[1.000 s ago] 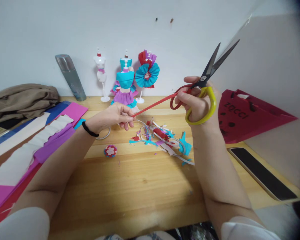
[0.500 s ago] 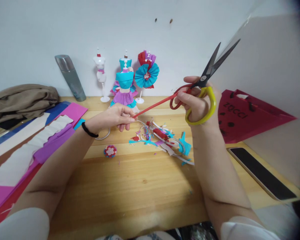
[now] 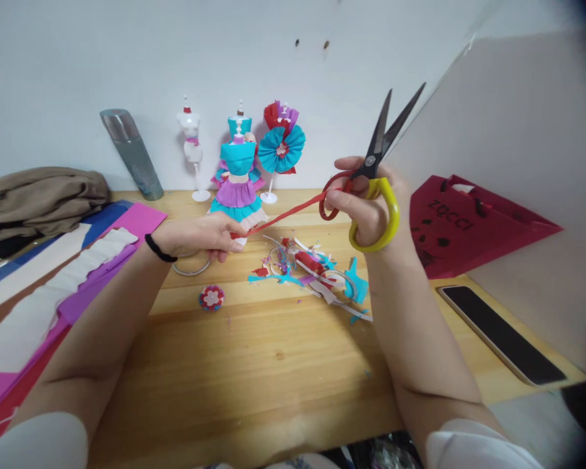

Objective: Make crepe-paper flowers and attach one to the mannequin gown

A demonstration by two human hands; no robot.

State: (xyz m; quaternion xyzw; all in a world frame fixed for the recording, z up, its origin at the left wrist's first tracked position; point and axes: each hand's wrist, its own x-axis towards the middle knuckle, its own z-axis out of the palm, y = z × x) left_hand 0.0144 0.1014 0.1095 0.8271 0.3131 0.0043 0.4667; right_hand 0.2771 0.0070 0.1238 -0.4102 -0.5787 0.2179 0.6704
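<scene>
A narrow red strip (image 3: 287, 213) stretches between my two hands above the table. My left hand (image 3: 206, 236) pinches its lower end, in front of a small dress form in a turquoise and purple paper dress (image 3: 237, 158). My right hand (image 3: 366, 207) grips the other end between thumb and fingers. That hand also holds scissors (image 3: 371, 161) with one red and one yellow handle, the blades parted and pointing up. Below the strip lies a heap of paper scraps (image 3: 317, 268). A round red flower piece (image 3: 211, 298) lies nearer to me.
Coloured sheets (image 3: 85, 273) and brown cloth (image 3: 43, 198) lie at the left. A bottle (image 3: 134, 156) and other dress forms (image 3: 193, 146) stand by the wall. At the right are a red bag (image 3: 469, 225) and a phone (image 3: 501, 333).
Both hands have shifted left in the view, my right hand farther, with the scissors a little lower. The strip spans a shorter gap. The whole view has also moved slightly.
</scene>
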